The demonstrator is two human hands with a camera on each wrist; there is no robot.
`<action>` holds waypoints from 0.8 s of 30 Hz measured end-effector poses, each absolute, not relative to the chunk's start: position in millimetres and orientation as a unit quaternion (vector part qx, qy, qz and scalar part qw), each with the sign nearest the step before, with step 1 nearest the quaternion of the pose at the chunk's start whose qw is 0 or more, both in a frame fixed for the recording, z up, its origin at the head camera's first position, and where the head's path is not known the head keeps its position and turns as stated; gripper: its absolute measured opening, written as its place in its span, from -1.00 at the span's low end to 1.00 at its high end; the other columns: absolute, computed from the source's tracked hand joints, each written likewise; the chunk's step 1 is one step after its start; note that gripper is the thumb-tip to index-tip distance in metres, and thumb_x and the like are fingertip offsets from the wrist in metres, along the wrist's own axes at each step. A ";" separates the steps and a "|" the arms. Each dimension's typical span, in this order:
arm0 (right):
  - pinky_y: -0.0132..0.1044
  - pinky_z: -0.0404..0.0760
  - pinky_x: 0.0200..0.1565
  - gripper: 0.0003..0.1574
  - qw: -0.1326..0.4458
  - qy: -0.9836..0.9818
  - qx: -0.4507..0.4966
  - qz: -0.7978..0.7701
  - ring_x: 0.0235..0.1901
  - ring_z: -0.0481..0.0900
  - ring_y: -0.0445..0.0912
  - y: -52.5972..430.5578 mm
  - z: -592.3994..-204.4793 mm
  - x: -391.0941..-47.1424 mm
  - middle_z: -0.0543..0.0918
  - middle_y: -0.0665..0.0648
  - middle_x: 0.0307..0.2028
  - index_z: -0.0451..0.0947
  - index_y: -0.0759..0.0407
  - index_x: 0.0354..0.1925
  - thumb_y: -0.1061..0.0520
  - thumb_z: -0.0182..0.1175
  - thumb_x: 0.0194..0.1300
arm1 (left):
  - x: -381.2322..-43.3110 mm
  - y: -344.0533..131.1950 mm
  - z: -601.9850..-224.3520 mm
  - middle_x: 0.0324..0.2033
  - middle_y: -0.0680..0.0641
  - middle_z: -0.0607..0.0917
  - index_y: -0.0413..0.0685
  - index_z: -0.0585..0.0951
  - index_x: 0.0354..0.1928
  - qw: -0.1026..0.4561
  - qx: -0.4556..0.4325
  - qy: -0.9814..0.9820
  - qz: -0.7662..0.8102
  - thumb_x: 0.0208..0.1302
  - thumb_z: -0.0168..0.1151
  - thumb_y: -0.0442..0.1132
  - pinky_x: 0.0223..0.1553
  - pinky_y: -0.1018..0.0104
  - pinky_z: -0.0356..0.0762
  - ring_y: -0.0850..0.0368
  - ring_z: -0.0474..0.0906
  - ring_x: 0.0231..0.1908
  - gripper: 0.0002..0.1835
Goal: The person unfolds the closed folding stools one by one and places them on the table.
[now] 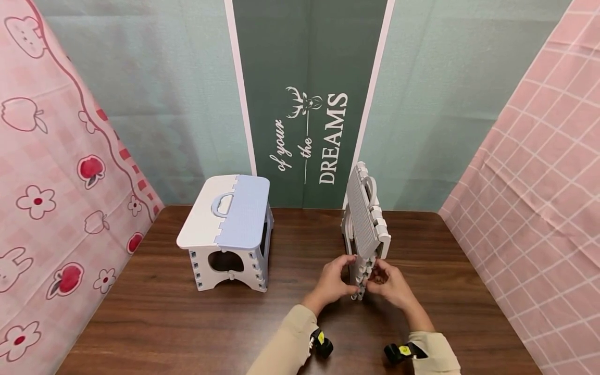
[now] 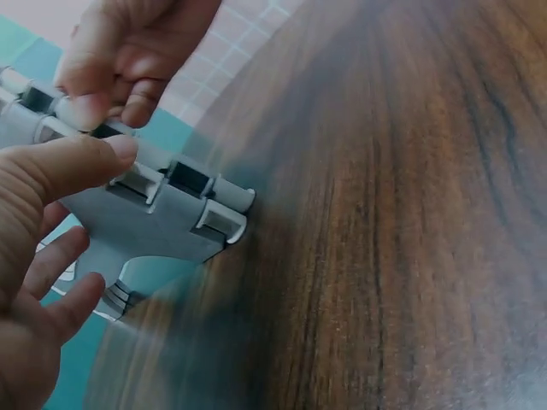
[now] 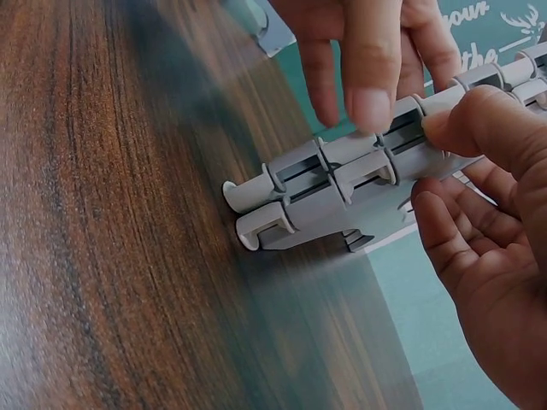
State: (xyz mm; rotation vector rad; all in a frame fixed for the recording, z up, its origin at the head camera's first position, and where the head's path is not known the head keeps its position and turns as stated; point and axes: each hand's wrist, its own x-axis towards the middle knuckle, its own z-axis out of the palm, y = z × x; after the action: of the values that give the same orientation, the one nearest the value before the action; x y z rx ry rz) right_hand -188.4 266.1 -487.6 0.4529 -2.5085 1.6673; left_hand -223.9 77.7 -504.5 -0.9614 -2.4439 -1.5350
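A grey folding stool (image 1: 360, 211) stands on edge on the table's right half, mostly folded, its seat panel steep and its carrying handle (image 1: 370, 191) at the top. My left hand (image 1: 332, 284) holds its near hinged legs from the left. In the left wrist view the thumb (image 2: 85, 162) presses the knuckled hinge, with the other fingers spread along the panel. From the right, my right hand (image 1: 396, 287) grips the same leg edge; the right wrist view shows its thumb (image 3: 487, 124) on the hinge and its fingers curled beside the panel.
A white and blue folding stool (image 1: 244, 213) stands unfolded on the left of the brown wooden table (image 1: 300, 312). Behind the table hangs a green cloth (image 1: 304, 52) with lettering. Pink patterned cloths line the left side (image 1: 61, 156) and right side (image 1: 539, 172).
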 end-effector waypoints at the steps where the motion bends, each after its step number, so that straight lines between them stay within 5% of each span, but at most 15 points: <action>1: -0.38 0.54 -0.36 -0.50 0.049 -0.822 0.150 0.547 -0.37 0.55 -0.13 265.6 -487.2 -188.2 0.57 0.22 -0.34 0.42 0.52 -0.11 0.52 0.29 -0.11 | -224.4 78.4 -504.8 -0.10 -0.05 0.60 -0.17 0.50 0.04 0.059 -0.318 -0.806 -0.495 -0.31 0.57 -0.37 -0.06 0.36 0.45 0.18 0.50 -0.07 -0.28; 24: -0.33 0.48 -0.44 -0.58 0.056 -0.869 0.104 0.480 -0.44 0.49 0.00 251.1 -454.8 -173.4 0.52 0.17 -0.43 0.42 0.44 -0.23 0.49 0.27 -0.15 | -227.9 77.8 -498.7 -0.19 0.01 0.60 -0.10 0.51 -0.12 0.059 -0.313 -0.823 -0.471 -0.37 0.58 -0.34 -0.14 0.47 0.42 0.16 0.54 -0.15 -0.37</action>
State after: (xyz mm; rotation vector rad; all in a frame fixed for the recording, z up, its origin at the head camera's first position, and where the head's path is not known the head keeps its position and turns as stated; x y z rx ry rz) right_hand -173.4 251.1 -454.8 0.3142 -2.6387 1.4564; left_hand -227.9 77.8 -498.7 -0.9463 -2.4910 -1.4267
